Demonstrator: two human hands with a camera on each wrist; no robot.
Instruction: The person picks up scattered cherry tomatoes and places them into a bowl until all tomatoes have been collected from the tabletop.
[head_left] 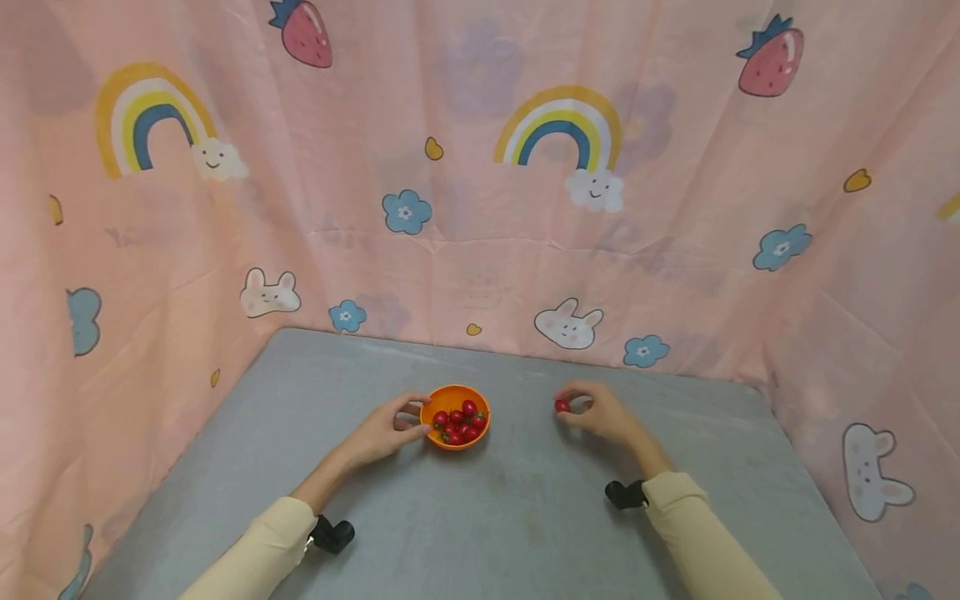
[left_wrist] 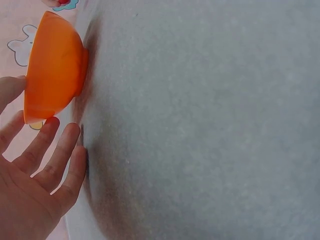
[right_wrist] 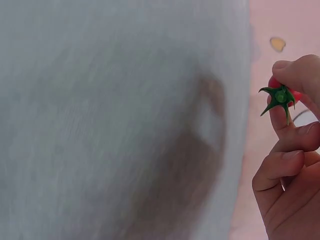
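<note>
An orange bowl [head_left: 427, 416] stands on the grey table with several red cherry tomatoes [head_left: 456, 417] inside, some showing green stems. At the bowl's left side, my left hand [head_left: 384, 431] touches the rim with thumb and fingertips. The left wrist view shows those fingers spread and mostly straight against the bowl's outer wall [left_wrist: 55, 65]. To the right of the bowl, my right hand [head_left: 602, 412] pinches one cherry tomato [head_left: 562, 406] between thumb and index finger. Its green star-shaped calyx [right_wrist: 281, 97] faces the right wrist camera.
The grey tabletop [head_left: 487, 533] spreads around both hands. A pink printed curtain [head_left: 480, 275] hangs along the table's back and sides. Black wrist camera mounts [head_left: 333, 534] sit at both cream sleeves [head_left: 697, 517].
</note>
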